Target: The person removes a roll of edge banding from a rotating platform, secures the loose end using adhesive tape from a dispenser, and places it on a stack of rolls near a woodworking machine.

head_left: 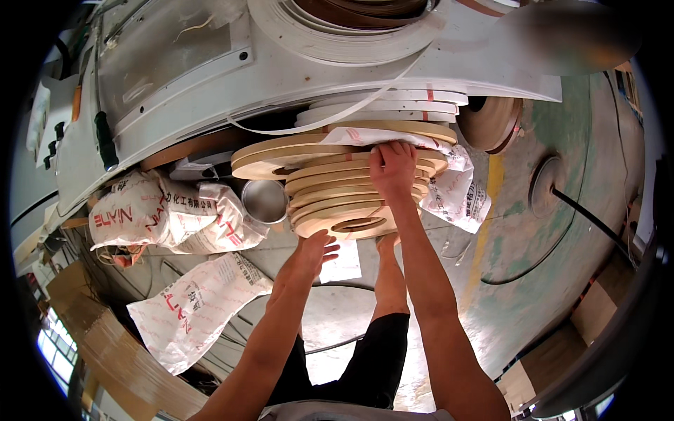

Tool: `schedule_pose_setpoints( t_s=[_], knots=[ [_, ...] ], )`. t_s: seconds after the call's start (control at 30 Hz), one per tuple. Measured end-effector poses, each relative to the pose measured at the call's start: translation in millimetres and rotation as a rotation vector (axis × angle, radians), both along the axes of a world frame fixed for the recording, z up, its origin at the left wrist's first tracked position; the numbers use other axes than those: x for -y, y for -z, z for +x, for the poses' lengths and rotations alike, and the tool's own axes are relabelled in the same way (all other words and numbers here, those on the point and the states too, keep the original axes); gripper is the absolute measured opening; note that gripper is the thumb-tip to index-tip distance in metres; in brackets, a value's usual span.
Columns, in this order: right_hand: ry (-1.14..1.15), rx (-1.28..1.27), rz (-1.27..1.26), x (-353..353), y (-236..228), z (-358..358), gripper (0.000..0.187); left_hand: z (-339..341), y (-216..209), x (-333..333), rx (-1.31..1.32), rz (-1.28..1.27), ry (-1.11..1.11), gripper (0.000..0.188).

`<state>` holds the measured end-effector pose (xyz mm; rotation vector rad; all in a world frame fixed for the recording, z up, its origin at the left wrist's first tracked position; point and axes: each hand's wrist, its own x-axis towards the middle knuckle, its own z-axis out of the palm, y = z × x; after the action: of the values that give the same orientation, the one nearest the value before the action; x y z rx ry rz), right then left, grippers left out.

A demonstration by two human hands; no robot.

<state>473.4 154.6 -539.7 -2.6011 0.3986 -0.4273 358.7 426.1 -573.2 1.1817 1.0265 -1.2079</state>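
Observation:
Several tan rolls of edge banding lie in a leaning stack beneath the machine's edge. My right hand reaches over the top of this stack, fingers bent over a roll's rim; their tips are partly hidden. My left hand is just below the nearest roll, its fingers apart with nothing in them. Behind the tan rolls are white rolls of banding. A crumpled white printed sack spreads from between the rolls to the right. Left of the stack stands a round metal can.
A full white sack and a flattened sack lie at left, near a cardboard box. The grey machine top overhangs the rolls and carries a big white coil. A round base with a black cable stands right.

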Motion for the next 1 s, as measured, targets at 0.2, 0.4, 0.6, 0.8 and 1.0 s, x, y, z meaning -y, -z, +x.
schedule_pose_setpoints(
  t_s=[0.2, 0.4, 0.6, 0.8, 1.0],
  knots=[
    [0.256, 0.162, 0.292, -5, -38, -8, 0.008, 8, -6, -7, 0.060, -0.008, 0.152, 0.048],
    [0.824, 0.002, 0.484, -26, -73, -107, 0.013, -12, -42, -37, 0.093, -0.008, 0.294, 0.041],
    [1.050, -0.278, 0.642, -79, -151, -249, 0.024, 1, -106, -72, 0.116, -0.032, 0.421, 0.028],
    [0.972, -0.396, 0.418, -124, -257, -363, 0.014, 29, -262, -63, 0.730, 0.202, 1.935, 0.035],
    [0.865, -0.998, 0.680, -159, -312, -468, 0.043, -32, -248, -187, 0.481, 0.256, 1.485, 0.081]
  ],
)
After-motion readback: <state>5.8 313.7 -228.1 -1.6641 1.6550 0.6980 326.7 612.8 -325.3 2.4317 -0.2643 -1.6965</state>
